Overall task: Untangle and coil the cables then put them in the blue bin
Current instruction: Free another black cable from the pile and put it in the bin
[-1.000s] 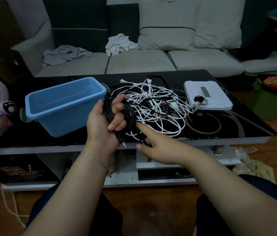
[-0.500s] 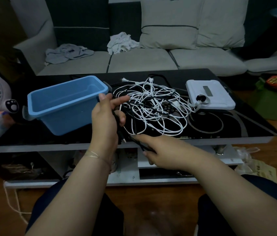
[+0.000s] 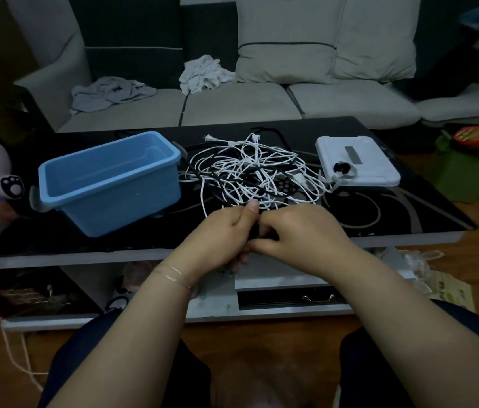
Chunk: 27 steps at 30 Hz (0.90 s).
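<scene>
A grey sofa [image 3: 232, 104] runs along the far side, with crumpled cloths lying on its seat. In front of it stands the black tabletop [image 3: 85, 240]. The blue bin [image 3: 108, 184] sits on the left part of it, open side up, and nothing shows inside. A white flat device [image 3: 356, 163] lies far right. Between the two sprawls the tangle of white and black cables [image 3: 250, 172], still a loose knot, its near edge reaching to the hands.

At the near edge of the tabletop the left hand [image 3: 217, 237] and the right hand [image 3: 300, 237] meet, touching. Each grip is closed: the left hand's fingers curl round a black cable [image 3: 254, 231] with the thumb raised on top, and the right hand pinches the same dark strand just beside it. How much of that cable is already coiled is hidden between the palms.

From the grip the strand runs away toward the far side, into the tangle. The bin lies to the far left of the hands, so the left hand is nearer to it. Judging by this, coiling is early, with nearly all the cables yet to be freed.
</scene>
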### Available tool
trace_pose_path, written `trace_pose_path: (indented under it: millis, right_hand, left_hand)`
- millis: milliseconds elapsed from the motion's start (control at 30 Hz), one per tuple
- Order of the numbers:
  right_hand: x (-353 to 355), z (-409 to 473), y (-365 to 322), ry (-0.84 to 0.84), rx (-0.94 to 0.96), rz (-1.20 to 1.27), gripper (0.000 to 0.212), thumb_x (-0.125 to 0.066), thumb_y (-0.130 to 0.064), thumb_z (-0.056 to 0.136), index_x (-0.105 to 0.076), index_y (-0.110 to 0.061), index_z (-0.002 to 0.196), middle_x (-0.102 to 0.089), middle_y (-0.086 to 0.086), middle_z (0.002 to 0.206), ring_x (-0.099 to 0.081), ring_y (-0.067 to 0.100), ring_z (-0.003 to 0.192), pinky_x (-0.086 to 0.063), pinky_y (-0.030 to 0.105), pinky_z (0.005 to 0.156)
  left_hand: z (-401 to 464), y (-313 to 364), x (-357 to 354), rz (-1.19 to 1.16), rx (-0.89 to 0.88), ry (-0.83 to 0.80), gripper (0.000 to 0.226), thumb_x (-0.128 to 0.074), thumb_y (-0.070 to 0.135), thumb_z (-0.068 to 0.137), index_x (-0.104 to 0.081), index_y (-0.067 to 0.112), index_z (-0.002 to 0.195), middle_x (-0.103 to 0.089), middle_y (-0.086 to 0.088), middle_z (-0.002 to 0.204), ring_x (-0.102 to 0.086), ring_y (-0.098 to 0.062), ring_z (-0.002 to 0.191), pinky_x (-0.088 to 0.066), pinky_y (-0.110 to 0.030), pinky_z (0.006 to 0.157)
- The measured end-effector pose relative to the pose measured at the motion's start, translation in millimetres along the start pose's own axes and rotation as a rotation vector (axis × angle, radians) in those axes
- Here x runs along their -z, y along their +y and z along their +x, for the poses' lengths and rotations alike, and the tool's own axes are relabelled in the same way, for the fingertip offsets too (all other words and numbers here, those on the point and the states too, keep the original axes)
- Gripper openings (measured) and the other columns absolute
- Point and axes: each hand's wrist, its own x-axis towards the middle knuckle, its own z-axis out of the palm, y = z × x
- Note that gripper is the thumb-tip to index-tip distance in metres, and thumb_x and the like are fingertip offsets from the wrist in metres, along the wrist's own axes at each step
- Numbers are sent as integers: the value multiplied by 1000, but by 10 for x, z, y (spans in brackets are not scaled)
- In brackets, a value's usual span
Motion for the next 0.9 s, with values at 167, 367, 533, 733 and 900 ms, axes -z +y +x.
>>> trace_pose_path:
  millis: [167,367,533,733,900]
  right_hand:
    - [37,-9,71,-20,24,76,26,-49,-54,73,-52,-31,61,-50,-13,61,-50,15,73,-33,29,80]
    - [106,3,238,-163,-85,122,19,-61,-44,78,-48,-31,74,-48,-14,72,-53,14,83,-36,31,65]
    - [53,8,275,14,-231,143,32,-68,-41,73,-52,-31,100,-48,-10,104,-46,10,99,-41,31,77]
    - [45,76,260,-27,-593,1165,49,-76,-4,77,-54,-20,117,-60,4,108,-66,12,81,-57,30,67]
    - [46,100,292,-47,-631,1592,23,-55,-3,92,-58,-8,114,-66,4,91,-51,6,50,-45,20,43]
  left_hand:
    - [-2,11,18,15,-58,-211,59,-43,77,80,-57,21,75,-53,3,49,-51,-16,41,-40,-20,40]
    - [2,-56,26,93,-119,-223,24,-72,21,86,-53,31,76,-59,24,55,-56,0,45,-38,-10,44]
    - [2,-80,14,120,-91,-113,16,-53,19,95,-54,20,79,-52,10,51,-50,-12,46,-37,-16,43]
    - [-69,-9,85,-260,-107,-286,11,-41,16,103,-52,15,102,-67,-1,63,-60,-13,48,-44,-20,45]
    - [-107,6,203,-380,-159,-279,25,-40,19,101,-56,7,116,-73,-2,74,-58,-10,43,-44,-18,44]
